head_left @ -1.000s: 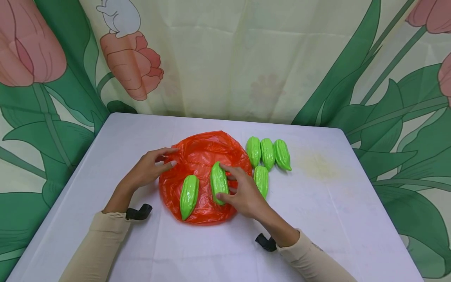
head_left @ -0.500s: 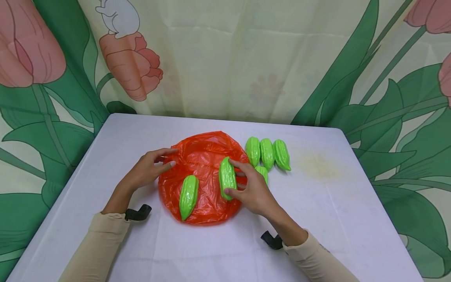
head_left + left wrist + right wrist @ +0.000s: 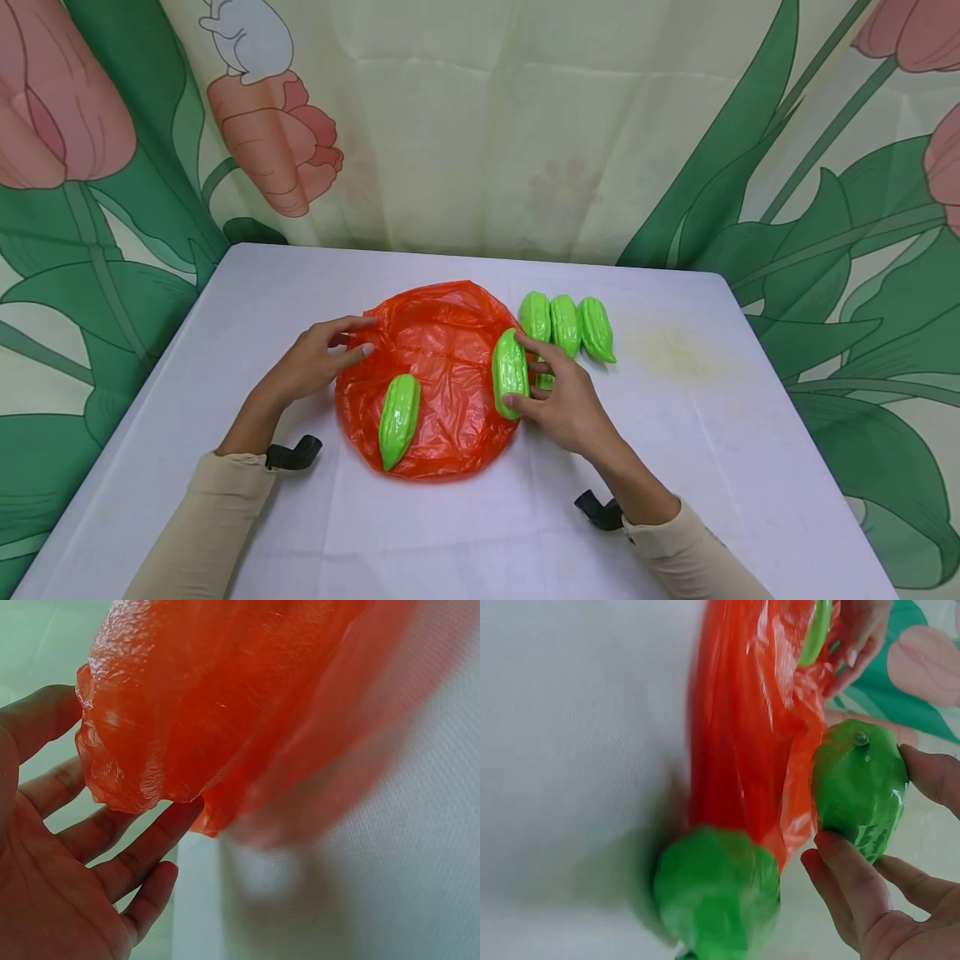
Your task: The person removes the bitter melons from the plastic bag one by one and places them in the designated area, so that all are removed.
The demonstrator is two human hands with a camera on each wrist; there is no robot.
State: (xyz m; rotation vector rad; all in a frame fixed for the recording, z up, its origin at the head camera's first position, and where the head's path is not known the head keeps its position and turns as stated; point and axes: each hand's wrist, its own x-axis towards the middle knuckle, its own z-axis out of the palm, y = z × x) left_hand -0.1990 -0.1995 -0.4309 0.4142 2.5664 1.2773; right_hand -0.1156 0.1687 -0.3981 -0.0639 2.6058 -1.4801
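My right hand (image 3: 566,400) pinches a glossy green ridged vegetable (image 3: 510,375) between thumb and fingers, over the right edge of a red plastic bag (image 3: 442,333). The right wrist view shows this vegetable (image 3: 861,787) raised in the fingers of the right hand (image 3: 900,907). Another green vegetable (image 3: 399,421) lies on the bag's left part. At the bag's left edge is my left hand (image 3: 311,362), fingers spread and lightly bent; in the left wrist view the fingertips of this hand (image 3: 82,855) touch the bag (image 3: 202,697).
Right of the bag, three green vegetables (image 3: 566,325) lie side by side on the white table (image 3: 712,467). One more (image 3: 544,381) is partly hidden behind the right hand. A printed curtain (image 3: 480,125) hangs behind the table.
My right hand has moved right with the green vegetable, from the middle of the bag to its right edge. The left hand has stayed in place.
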